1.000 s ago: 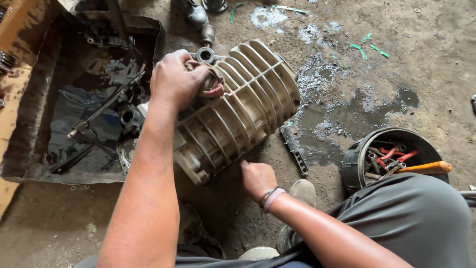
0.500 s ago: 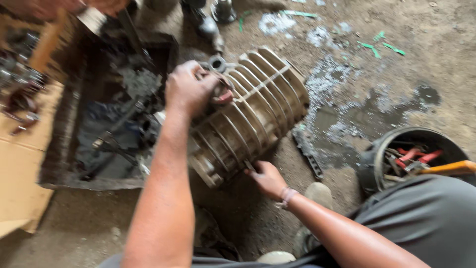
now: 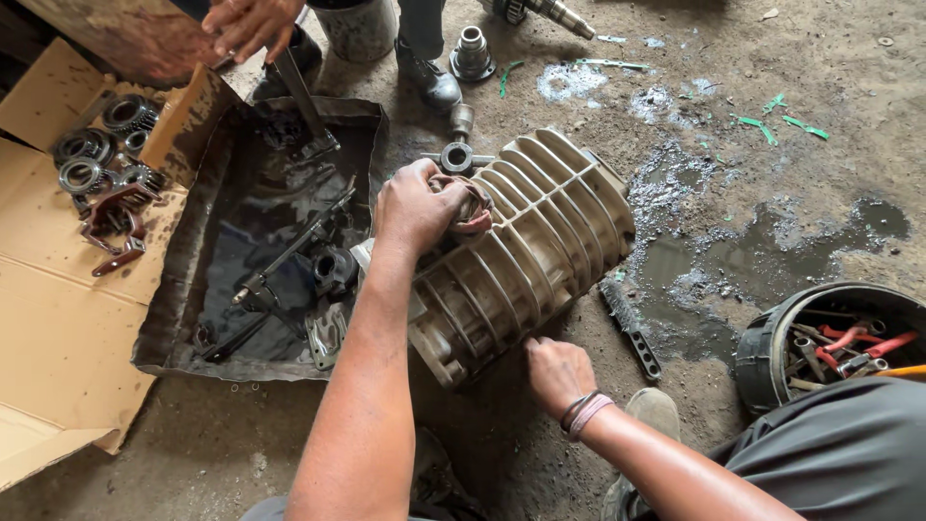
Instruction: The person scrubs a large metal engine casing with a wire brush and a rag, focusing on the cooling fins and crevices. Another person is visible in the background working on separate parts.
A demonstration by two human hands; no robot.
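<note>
A ribbed grey metal casing (image 3: 540, 241) lies tilted on the dirt floor in front of me. My left hand (image 3: 415, 205) presses a dirty reddish rag (image 3: 470, 207) against its upper ribs. My right hand (image 3: 555, 371), with bands on the wrist, grips the casing's lower edge close to the floor. A small round metal part (image 3: 455, 156) sits just beyond the casing.
To the left are a black oily tray (image 3: 164, 318) with shafts and parts and a cardboard sheet (image 3: 58, 318) with gears (image 3: 82, 159). A rubber tub of tools (image 3: 762, 352) stands right. A file (image 3: 632, 330) and wet patches (image 3: 694, 260) lie nearby. Another person's hand (image 3: 246, 24) and shoe (image 3: 431, 82) are at the top.
The view has pulled back and shifted right, showing the cardboard, gears and another person's hand. My left hand stays with the rag on the casing and my right hand stays at its lower edge.
</note>
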